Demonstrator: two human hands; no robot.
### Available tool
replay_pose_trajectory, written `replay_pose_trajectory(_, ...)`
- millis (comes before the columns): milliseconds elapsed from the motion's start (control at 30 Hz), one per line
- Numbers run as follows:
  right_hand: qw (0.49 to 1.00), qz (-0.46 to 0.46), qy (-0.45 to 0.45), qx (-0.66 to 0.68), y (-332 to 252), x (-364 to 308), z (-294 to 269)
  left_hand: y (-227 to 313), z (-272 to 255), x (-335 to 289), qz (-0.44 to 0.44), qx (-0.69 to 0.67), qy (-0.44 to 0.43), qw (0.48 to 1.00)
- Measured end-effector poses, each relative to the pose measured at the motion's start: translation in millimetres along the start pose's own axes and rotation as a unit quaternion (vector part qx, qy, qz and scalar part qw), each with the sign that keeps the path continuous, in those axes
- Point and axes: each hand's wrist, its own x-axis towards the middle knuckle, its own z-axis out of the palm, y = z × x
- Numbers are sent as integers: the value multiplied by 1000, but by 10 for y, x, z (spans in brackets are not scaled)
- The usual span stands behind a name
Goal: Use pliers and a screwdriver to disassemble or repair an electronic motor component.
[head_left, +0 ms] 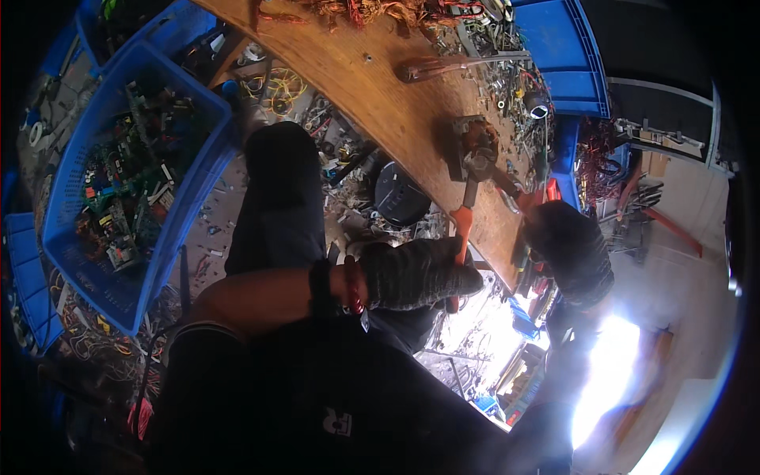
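My left hand (419, 275), in a striped grey knit glove, is closed round one orange handle of a long-handled cutter (465, 214). My right hand (568, 249), gloved and dark in shadow, is closed at the cutter's other red-orange handle. Between the hands the two handles spread apart. The cutter's head rests against a small dark metal block with copper-coloured windings (477, 136), which looks like a little transformer or motor core. That block sits on the wooden bench (380, 95); how far the jaws bite into it cannot be made out.
On the bench lies a screwdriver (427, 68) beside copper wire scraps (356, 11) and a heap of small metal bits (507, 87). A blue crate (158, 293) of circuit boards stands at left. A round black object (400, 194) lies among floor scrap below the bench edge.
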Motion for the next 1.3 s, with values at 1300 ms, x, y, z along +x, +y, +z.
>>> replay_pose_trajectory(1300,980,98,118,-124,185,-432,239,309,-576,901,24,592,221,775)
